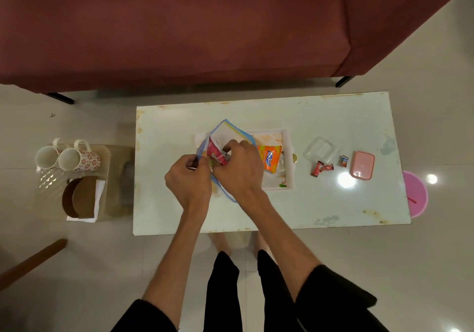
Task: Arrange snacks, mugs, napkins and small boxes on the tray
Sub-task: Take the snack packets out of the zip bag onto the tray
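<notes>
A white tray [289, 162] lies in the middle of the white table [333, 203]. An orange snack packet [269, 158] lies in the tray. Over the tray's left half I hold a clear zip bag with blue edges [230, 129]. My left hand [188, 178] pinches the bag's left edge. My right hand [238, 170] grips a red snack packet [216, 155] at the bag's mouth. Right of the tray lie a clear plastic box [321, 149], red wrapped candies [320, 169], one small candy [343, 160] and a pink lidded box [362, 165].
A low side stand [115, 178] left of the table carries two floral mugs [77, 158] lying on their sides and a brown napkin holder [80, 201]. A maroon sofa [179, 29] runs along the far side. A pink stool [416, 193] sits at the table's right end.
</notes>
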